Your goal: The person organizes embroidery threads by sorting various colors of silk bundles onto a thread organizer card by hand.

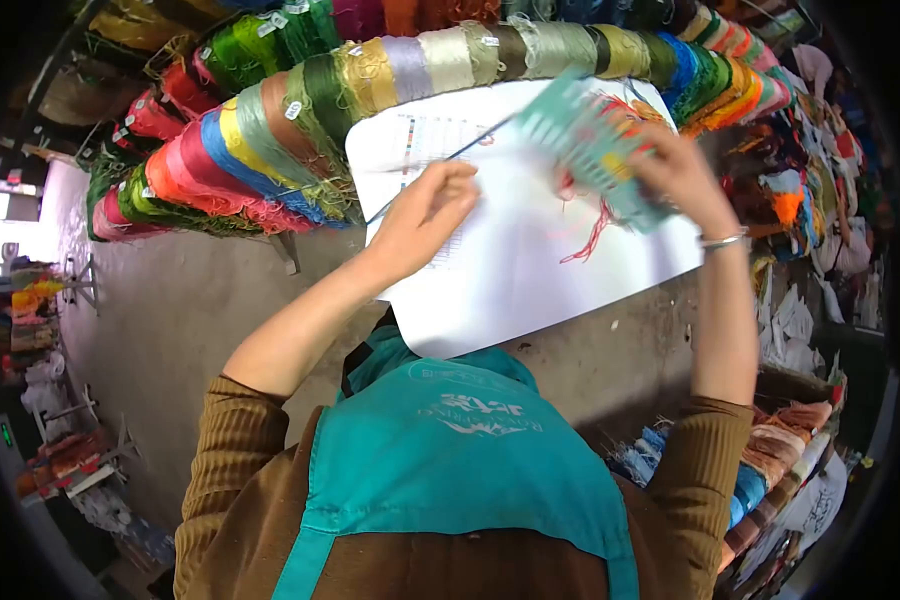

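Note:
My right hand (pixel 675 170) grips a green slotted card (pixel 570 135), blurred by motion. Red and yellow threads (pixel 598 230) hang from the card over the white board (pixel 510 290). A thin, straight dark blue strand (pixel 482 138) runs from near the card's left end down to my left hand (pixel 432 215), whose fingers are curled closed around its line. Under that hand lies a printed sheet (pixel 435 145) with rows of small text and a coloured column. My left wrist hovers over the board's left edge.
Behind the board, a curved rack carries thread hanks in many colours (pixel 445 60), several with white tags. More hanks (pixel 240 150) slope down at the left. At my right stand another loaded rack (pixel 770 450) and white bundles (pixel 790 325). Grey floor (pixel 210 290) shows at left.

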Tool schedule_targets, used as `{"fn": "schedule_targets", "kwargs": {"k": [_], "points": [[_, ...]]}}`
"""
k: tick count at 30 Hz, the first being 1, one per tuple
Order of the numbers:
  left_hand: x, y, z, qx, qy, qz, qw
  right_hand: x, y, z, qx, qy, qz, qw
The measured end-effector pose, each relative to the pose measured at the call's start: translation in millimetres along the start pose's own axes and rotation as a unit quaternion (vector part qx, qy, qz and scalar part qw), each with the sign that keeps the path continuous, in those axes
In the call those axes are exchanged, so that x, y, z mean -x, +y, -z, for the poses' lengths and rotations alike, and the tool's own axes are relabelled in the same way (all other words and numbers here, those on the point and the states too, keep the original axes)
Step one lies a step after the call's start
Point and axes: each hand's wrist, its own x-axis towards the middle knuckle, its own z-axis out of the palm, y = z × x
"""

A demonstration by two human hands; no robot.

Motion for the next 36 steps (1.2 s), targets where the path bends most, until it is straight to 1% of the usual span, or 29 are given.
{"fn": "schedule_targets", "kwargs": {"k": [1, 2, 3, 4, 5, 6, 7, 9, 12, 14, 17, 19, 20, 21, 22, 23, 25, 26, 27, 28, 29, 30, 31, 32, 34, 36], "points": [[10.8, -13.5, 9.2, -0.097, -0.025, -0.026, 0.995, -5.4, -3.8, 33.2, -0.043, -0.002, -0.155, 0.987], [22.0, -29.8, 17.4, -0.192, -0.050, -0.049, 0.979, -7.0, -7.0, 50.5, -0.109, 0.092, -0.125, 0.982], [31.4, -42.5, 24.7, -0.283, -0.119, -0.064, 0.950, -13.0, 7.5, 75.0, -0.073, 0.214, -0.086, 0.970], [41.3, -42.0, 22.7, -0.365, -0.123, -0.098, 0.917, -16.7, 4.0, 106.6, -0.127, 0.220, -0.060, 0.965], [51.4, -41.4, 18.6, -0.444, -0.127, -0.131, 0.877, -21.6, -2.6, 132.9, -0.133, 0.250, -0.030, 0.958], [58.0, -44.4, 16.8, -0.469, -0.162, -0.083, 0.865, -24.7, -13.8, 153.9, -0.126, 0.280, 0.001, 0.952], [62.4, -46.5, 13.1, -0.468, -0.160, -0.079, 0.866, -29.4, -28.7, 171.5, -0.118, 0.304, 0.032, 0.945], [65.9, -48.7, 2.7, -0.498, -0.122, -0.070, 0.856, -37.1, -67.9, 195.1, -0.103, 0.331, 0.091, 0.933], [66.6, -47.3, -14.7, -0.492, -0.101, -0.043, 0.864, -48.1, -118.2, 199.1, -0.097, 0.343, 0.153, 0.922], [65.2, -47.5, -25.5, -0.483, -0.087, -0.027, 0.871, -50.9, -134.3, 193.7, -0.099, 0.343, 0.168, 0.919], [63.7, -44.0, -36.3, -0.469, -0.080, -0.019, 0.879, -56.7, -124.4, 187.1, -0.114, 0.332, 0.134, 0.927], [62.6, -44.2, -35.5, -0.452, -0.072, -0.028, 0.889, -54.5, -93.9, 175.6, -0.146, 0.307, 0.079, 0.937], [62.2, -43.6, -34.1, -0.428, -0.053, -0.030, 0.902, -51.9, -72.0, 161.4, -0.172, 0.291, 0.043, 0.940], [62.0, -43.4, -32.6, -0.402, -0.035, -0.031, 0.914, -47.4, -46.3, 138.3, -0.209, 0.271, 0.000, 0.940], [60.7, -44.4, -27.4, -0.406, -0.012, -0.036, 0.913, -40.1, -26.7, 112.9, -0.243, 0.255, -0.043, 0.935], [58.8, -45.9, -18.8, -0.409, 0.011, -0.040, 0.911, -34.1, -5.1, 78.4, -0.299, 0.248, -0.066, 0.919], [55.4, -50.2, 0.5, -0.413, 0.051, -0.040, 0.908, -18.0, -2.8, -5.3, -0.326, 0.261, -0.149, 0.896], [53.5, -54.7, 9.2, -0.415, 0.069, -0.040, 0.906, 0.0, 57.7, -23.4, -0.303, 0.188, -0.178, 0.917], [52.0, -59.7, 15.9, -0.419, 0.092, -0.052, 0.902, 12.1, 47.3, -59.7, -0.312, 0.200, -0.205, 0.906], [49.9, -62.4, 21.1, -0.418, 0.090, -0.051, 0.902, 26.1, 79.2, -79.6, -0.277, 0.151, -0.253, 0.914], [47.4, -64.8, 25.5, -0.422, 0.099, -0.053, 0.900, 36.2, 87.3, -99.3, -0.291, 0.146, -0.270, 0.906], [44.4, -66.6, 28.8, -0.425, 0.107, -0.054, 0.897, 39.5, 66.8, -111.1, -0.293, 0.141, -0.297, 0.898], [40.3, -65.8, 30.7, -0.429, 0.112, -0.078, 0.893, 38.0, 51.6, -121.7, -0.327, 0.179, -0.291, 0.881], [35.9, -65.2, 32.0, -0.428, 0.110, -0.078, 0.893, 37.6, 44.6, -126.8, -0.360, 0.216, -0.284, 0.862], [27.7, -65.0, 32.6, -0.426, 0.107, -0.093, 0.893, 43.7, 53.8, -130.0, -0.356, 0.216, -0.272, 0.868], [21.3, -66.6, 31.0, -0.434, 0.112, -0.100, 0.888, 47.3, 59.5, -134.6, -0.315, 0.229, -0.254, 0.885]]}}
